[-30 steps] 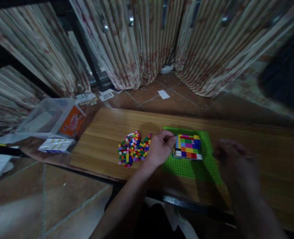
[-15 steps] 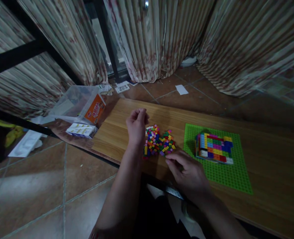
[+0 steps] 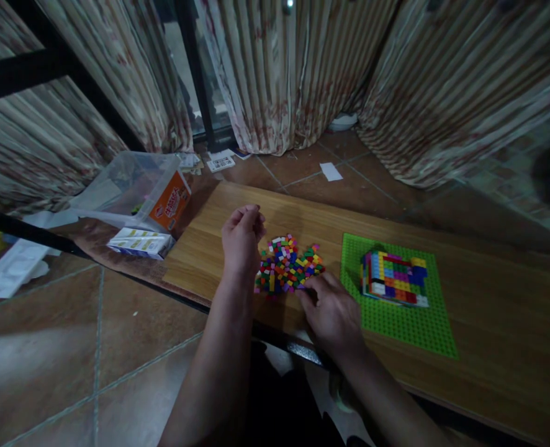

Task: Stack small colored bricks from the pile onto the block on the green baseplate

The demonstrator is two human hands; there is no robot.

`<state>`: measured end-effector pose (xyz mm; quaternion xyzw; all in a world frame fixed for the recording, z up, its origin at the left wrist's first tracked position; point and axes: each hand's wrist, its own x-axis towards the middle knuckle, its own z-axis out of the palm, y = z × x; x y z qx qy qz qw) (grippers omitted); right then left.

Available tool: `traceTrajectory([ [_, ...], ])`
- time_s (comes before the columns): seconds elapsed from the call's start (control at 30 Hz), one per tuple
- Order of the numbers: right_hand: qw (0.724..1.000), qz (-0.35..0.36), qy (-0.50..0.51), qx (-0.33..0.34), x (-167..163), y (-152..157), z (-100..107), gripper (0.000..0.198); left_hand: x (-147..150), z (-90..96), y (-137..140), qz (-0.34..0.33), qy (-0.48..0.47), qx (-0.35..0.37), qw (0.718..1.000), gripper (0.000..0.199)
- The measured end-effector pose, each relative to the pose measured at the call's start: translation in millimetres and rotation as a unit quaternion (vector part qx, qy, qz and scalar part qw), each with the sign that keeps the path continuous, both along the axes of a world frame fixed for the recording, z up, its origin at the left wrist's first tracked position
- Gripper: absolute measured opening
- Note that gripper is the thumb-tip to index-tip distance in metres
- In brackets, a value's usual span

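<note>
A loose pile of small, many-coloured toy bricks lies on the wooden bench between my hands. My left hand is raised at the pile's left side, fingers curled together; whatever they hold is hidden. At the pile's near right edge, my right hand has thumb and forefinger pinched low over the bricks. Anything between those fingertips is too small to make out. To the right, a block built of coloured bricks stands on a green studded baseplate, apart from both hands.
The wooden bench has a dark front edge. Beyond its left end are a clear plastic bin with an orange label and a small white box. A white paper lies on the tiled floor before the curtains.
The whole view has shifted slightly. Both hands have moved a little left; my right fingertips are closer in against the pile, and more bricks show beside my left hand.
</note>
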<state>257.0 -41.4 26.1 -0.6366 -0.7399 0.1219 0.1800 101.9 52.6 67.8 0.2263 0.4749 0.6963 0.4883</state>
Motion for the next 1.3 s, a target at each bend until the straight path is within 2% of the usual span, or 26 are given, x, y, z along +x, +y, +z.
traceTrajectory([
  [0.13,1.000,0.001,-0.022,-0.006,-4,2,0,0.010,5,2.1,-3,-0.029,0.028,-0.014,0.999,0.017],
  [0.3,0.998,0.018,-0.052,0.038,-4,9,-8,0.017,21,0.6,-2,-0.104,0.109,-0.005,0.989,0.017],
  [0.47,0.994,0.030,-0.085,0.061,-6,12,-9,0.018,40,-1.2,-3,-0.131,0.169,-0.009,0.977,0.016],
  [0.7,0.995,0.033,-0.060,0.066,-9,13,-12,0.018,50,-3.6,-3,-0.133,0.212,-0.010,0.968,0.016],
  [1.1,0.994,0.067,0.059,0.055,11,11,-3,0.022,36,-7.0,1,-0.101,0.211,0.007,0.972,0.014],
  [1.3,0.995,0.080,0.038,0.045,6,10,-8,0.014,34,-6.0,-1,-0.099,0.205,0.012,0.974,0.013],
])
